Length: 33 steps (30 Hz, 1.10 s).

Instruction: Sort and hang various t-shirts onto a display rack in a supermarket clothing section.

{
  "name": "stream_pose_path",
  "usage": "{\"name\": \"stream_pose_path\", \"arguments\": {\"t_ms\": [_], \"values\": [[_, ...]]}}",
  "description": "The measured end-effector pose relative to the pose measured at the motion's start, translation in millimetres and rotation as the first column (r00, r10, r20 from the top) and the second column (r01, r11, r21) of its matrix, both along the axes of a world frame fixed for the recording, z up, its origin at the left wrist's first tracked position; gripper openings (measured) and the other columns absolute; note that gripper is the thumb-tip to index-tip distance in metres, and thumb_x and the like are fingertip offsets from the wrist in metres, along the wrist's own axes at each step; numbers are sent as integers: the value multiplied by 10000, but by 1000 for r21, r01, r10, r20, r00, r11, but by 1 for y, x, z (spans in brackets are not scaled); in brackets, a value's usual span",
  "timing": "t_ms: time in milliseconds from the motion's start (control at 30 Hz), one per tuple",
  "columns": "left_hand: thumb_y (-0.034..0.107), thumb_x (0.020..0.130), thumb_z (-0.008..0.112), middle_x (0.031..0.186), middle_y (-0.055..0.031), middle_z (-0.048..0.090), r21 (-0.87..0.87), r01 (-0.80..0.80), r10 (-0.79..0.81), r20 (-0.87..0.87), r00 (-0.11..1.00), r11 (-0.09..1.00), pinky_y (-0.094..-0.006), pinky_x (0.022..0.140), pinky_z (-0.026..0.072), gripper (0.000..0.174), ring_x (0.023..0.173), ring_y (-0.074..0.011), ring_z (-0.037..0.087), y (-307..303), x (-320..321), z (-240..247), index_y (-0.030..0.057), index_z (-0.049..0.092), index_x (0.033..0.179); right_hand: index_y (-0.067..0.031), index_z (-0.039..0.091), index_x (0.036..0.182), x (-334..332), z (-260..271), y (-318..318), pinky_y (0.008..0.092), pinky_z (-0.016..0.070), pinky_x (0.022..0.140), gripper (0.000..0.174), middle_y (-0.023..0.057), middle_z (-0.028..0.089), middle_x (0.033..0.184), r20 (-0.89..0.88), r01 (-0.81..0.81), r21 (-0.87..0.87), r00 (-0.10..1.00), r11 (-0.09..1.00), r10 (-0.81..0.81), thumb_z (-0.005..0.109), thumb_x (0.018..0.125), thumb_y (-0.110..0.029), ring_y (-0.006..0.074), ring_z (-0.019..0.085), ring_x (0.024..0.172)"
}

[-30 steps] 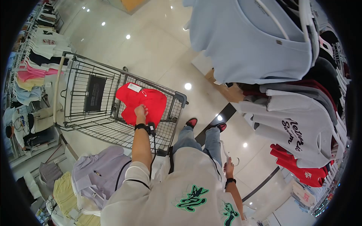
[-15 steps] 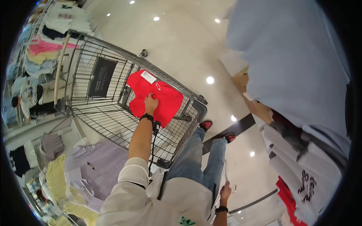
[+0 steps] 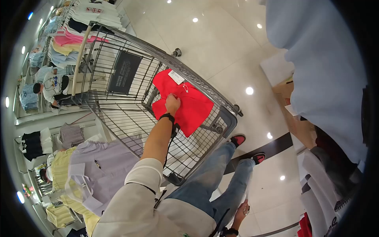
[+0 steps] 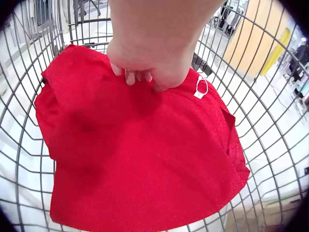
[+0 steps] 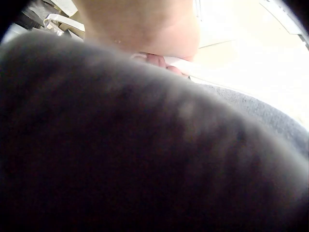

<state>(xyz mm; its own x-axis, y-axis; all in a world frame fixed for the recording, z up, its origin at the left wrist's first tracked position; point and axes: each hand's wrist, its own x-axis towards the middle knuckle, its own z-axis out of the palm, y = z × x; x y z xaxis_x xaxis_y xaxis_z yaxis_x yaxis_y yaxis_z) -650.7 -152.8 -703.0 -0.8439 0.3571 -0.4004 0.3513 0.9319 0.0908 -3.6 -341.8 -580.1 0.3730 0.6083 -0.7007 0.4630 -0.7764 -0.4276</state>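
Observation:
A red garment [image 3: 189,108] with a white tag [image 3: 176,77] lies spread in the wire cart [image 3: 138,45]. My left hand [image 3: 173,104] reaches down onto it, and in the left wrist view the curled fingers [image 4: 130,77] pinch the red cloth [image 4: 140,159] near its upper edge. Down beside my leg, my right hand [image 3: 241,211] holds a white hanger, mostly hidden. The right wrist view shows that hand [image 5: 159,60] curled at a white strip, with dark blurred cloth covering most of the picture.
Lilac [image 3: 106,166] and yellow clothes hang at the lower left, and a rack of shirts [image 3: 67,43] stands beyond the cart handle. Pale blue clothing [image 3: 319,59] fills the right side above a cardboard box [image 3: 294,114]. A person [image 3: 51,87] is at the far left.
The view has shifted, so cart and red garment appear farther right. My left hand stays on the garment, its fingers more curled. My right hand remains low with the hanger, now less visible.

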Motion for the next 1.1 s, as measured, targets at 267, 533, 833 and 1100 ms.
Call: {"name": "stream_pose_path", "arguments": {"t_ms": [267,533,833,1100], "values": [[245,872,656,1168,-208,672,-101,83,-89,-54,995,991,-511,930,506,339,1126,-391,629,8,14,10,50,601,1144,-15,436,634,1,-5,10,363,289,489,550,48,382,513,-25,-280,71,959,957,283,493,1053,-367,128,352,521],[196,929,516,1032,-277,670,151,151,-98,-310,946,977,-544,878,497,270,1006,-462,637,-14,-32,31,-7,573,1098,8,481,650,25,-37,-9,353,295,463,519,80,397,505,-45,-188,88,980,978,193,548,1032,-336,134,360,486],[36,979,440,912,-122,658,866,-89,127,30,991,493,-292,526,583,118,777,-199,696,-37,-56,156,-9,517,1055,-65,532,634,64,-85,-54,264,294,460,521,-25,440,537,-138,236,-153,957,960,-257,586,1002,-430,72,388,472],[31,965,510,905,-45,605,875,266,128,-342,931,404,-253,740,470,71,820,-106,562,-62,-1,294,5,570,994,-115,414,542,100,-103,-62,288,255,384,626,-20,362,448,-184,343,-157,911,926,-368,540,986,-538,110,346,378]]}}
